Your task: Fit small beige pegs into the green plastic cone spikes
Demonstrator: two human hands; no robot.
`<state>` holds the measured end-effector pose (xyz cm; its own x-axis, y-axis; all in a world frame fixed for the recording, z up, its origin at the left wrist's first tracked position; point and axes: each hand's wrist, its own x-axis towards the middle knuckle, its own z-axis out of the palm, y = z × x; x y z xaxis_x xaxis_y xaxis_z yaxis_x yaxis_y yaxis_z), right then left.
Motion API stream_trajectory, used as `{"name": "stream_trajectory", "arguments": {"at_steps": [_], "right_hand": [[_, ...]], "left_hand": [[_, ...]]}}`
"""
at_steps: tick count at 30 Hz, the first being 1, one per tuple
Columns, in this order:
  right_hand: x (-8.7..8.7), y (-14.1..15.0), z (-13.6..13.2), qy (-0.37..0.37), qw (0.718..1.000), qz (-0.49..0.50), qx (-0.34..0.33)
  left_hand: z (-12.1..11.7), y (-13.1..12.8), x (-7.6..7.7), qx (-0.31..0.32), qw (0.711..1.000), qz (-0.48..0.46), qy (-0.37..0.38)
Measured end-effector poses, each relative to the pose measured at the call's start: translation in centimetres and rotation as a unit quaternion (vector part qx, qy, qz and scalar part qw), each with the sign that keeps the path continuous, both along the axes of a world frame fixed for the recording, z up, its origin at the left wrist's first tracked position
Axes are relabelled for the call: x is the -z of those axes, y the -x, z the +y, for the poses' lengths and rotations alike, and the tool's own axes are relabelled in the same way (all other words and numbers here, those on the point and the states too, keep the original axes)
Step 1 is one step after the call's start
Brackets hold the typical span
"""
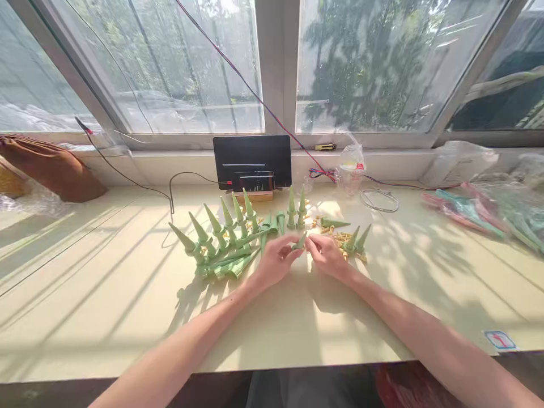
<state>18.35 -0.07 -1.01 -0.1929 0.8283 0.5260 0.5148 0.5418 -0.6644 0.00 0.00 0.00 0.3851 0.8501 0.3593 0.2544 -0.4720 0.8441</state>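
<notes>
My left hand (pixel 276 260) is closed in a pinch on a green pointed cone (pixel 301 240), its tip up. Right beside it, my right hand (pixel 326 256) has its thumb and fingers pressed together; what they hold, if anything, is too small to make out. On the left, several green cones with collars (pixel 216 225) stand in a slanting row. Loose green cones (pixel 229 265) lie in front of and beside them. Two upright cones (pixel 291 209) stand just beyond my hands. Small golden-yellow pieces (pixel 329 229) lie behind my right hand, near two more green cones (pixel 357 241).
A black tablet (pixel 252 156) and a phone (pixel 255 181) lean on a stand at the back. A plastic-wrapped cup (pixel 352 170), a coiled white cable (pixel 379 200) and a yellow cutter (pixel 325 147) are behind. Plastic bags (pixel 471 212) lie right, a brown bag (pixel 55 170) left.
</notes>
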Motion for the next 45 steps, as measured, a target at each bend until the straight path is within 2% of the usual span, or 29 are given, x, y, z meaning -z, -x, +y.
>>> {"name": "stream_trajectory", "arguments": {"at_steps": [5,8,12,18,29,34,45], "right_hand": [[0.2,0.2,-0.1,0.015,1.0,-0.001,-0.001],[0.1,0.3,-0.1,0.026,1.0,0.001,0.001],[-0.2,0.5,-0.1,0.041,0.999,0.013,0.006],[-0.5,0.6,-0.4,0.052,0.998,0.021,-0.009],[-0.5,0.4,-0.4,0.086,0.996,0.021,-0.033],[-0.3,0.4,-0.3,0.079,0.996,0.016,-0.036],[-0.3,0.2,-0.4,0.054,0.998,-0.009,-0.025]], "left_hand": [[0.0,0.0,0.0,0.005,0.998,0.007,-0.066],[-0.1,0.0,-0.2,0.005,0.997,0.017,-0.074],[-0.2,-0.1,-0.4,-0.013,1.0,0.019,-0.018],[-0.1,0.0,-0.7,-0.009,0.997,-0.041,0.072],[-0.1,0.1,-1.0,0.012,0.992,-0.074,0.099],[0.0,0.1,-0.9,0.005,0.989,-0.083,0.12],[-0.3,0.1,-1.7,-0.007,0.98,-0.097,0.175]]}}
